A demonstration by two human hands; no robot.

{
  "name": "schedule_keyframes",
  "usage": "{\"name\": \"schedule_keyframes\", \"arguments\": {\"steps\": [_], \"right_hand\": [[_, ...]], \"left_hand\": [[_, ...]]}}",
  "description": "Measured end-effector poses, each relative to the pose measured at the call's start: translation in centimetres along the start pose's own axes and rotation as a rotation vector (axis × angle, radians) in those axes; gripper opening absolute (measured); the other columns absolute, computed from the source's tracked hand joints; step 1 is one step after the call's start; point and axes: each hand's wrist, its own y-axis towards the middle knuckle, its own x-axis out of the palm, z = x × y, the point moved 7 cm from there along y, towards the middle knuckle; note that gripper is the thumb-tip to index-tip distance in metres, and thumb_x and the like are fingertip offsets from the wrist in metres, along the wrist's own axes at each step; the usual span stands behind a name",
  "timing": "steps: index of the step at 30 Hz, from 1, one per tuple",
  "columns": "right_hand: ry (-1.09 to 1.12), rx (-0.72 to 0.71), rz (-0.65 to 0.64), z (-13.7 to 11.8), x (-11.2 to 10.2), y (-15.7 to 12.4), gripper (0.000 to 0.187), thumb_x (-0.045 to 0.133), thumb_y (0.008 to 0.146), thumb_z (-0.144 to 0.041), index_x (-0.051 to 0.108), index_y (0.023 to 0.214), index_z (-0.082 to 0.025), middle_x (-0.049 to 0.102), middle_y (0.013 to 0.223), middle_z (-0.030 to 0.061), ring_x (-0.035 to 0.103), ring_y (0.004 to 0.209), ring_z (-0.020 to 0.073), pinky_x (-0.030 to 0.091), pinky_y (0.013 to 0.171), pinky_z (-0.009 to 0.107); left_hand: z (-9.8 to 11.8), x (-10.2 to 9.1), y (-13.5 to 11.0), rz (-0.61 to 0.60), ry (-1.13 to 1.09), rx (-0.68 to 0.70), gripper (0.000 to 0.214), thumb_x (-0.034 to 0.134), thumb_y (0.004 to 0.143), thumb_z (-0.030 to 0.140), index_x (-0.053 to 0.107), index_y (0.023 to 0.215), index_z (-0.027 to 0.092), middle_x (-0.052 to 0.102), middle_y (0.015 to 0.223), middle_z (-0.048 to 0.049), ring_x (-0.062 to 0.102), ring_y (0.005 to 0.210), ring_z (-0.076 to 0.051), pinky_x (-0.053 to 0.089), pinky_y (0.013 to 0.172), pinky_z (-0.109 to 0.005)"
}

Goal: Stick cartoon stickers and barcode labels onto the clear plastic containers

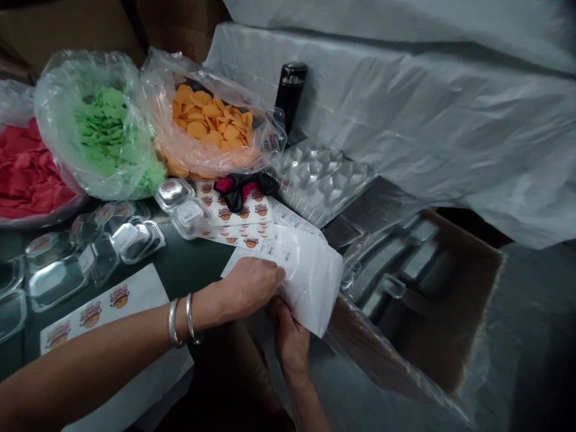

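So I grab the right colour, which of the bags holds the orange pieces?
The rightmost bag, closest to the black cylinder, holds the orange pieces; the middle bag holds green pieces and the leftmost bag red pieces.

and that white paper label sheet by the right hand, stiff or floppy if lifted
The white paper label sheet will probably flop, since it already bows beyond the right hand. It looks light, judging by its thin edge.

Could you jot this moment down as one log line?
left hand: curled against white label sheet | right hand: holding sheet's lower edge | right side: open box | beyond: bagged orange pieces
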Motion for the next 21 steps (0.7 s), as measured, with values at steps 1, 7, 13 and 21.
{"name": "schedule_keyframes", "arguments": {"steps": [1, 7, 13, 21], "right_hand": [[-0.003, 0.019, -0.003, -0.1, -0.1, 0.1, 0.030, 0.066, 0.073, -0.041, 0.058, 0.057, -0.017, 0.050, 0.051, -0.0032, 0.043, 0.052, 0.0118, 0.038, 0.052, 0.025], [-0.015, 0.163, 0.033, 0.7, -0.8, -0.3, 0.025, 0.072, 0.066, -0.043, 0.067, 0.070, -0.019, 0.067, 0.077, 0.0030, 0.058, 0.085, 0.0217, 0.047, 0.076, 0.031], [0.413, 0.190, 0.049, 1.3, -0.6, -0.4, 0.047, 0.072, 0.069, -0.038, 0.065, 0.111, -0.020, 0.069, 0.104, 0.0031, 0.059, 0.106, 0.0240, 0.044, 0.097, 0.041], [0.527, 0.250, 0.046, 0.8, 0.0, -0.3, 0.042, 0.074, 0.072, -0.033, 0.065, 0.111, -0.022, 0.070, 0.102, 0.0011, 0.064, 0.091, 0.0189, 0.054, 0.064, 0.026]], "left_hand": [[0.1, -0.2, 0.2, -0.018, -0.004, 0.018, 0.018, 0.046, 0.090, 0.017, 0.063, 0.087, 0.013, 0.068, 0.085, -0.0092, 0.066, 0.078, -0.022, 0.048, 0.063, -0.030], [0.2, -0.7, 1.2, -0.015, -0.017, 0.015, 0.013, 0.050, 0.081, 0.014, 0.063, 0.083, 0.014, 0.069, 0.084, -0.0081, 0.064, 0.073, -0.022, 0.044, 0.057, -0.028], [-1.0, 0.2, 0.3, 0.127, -0.235, 0.021, 0.011, 0.050, 0.078, 0.010, 0.059, 0.075, 0.016, 0.063, 0.073, -0.0022, 0.056, 0.066, -0.015, 0.040, 0.060, -0.024], [-0.8, 1.1, -0.1, 0.112, -0.289, -0.035, 0.009, 0.061, 0.084, 0.024, 0.061, 0.090, 0.017, 0.067, 0.079, -0.0020, 0.061, 0.073, -0.016, 0.042, 0.064, -0.023]]}}
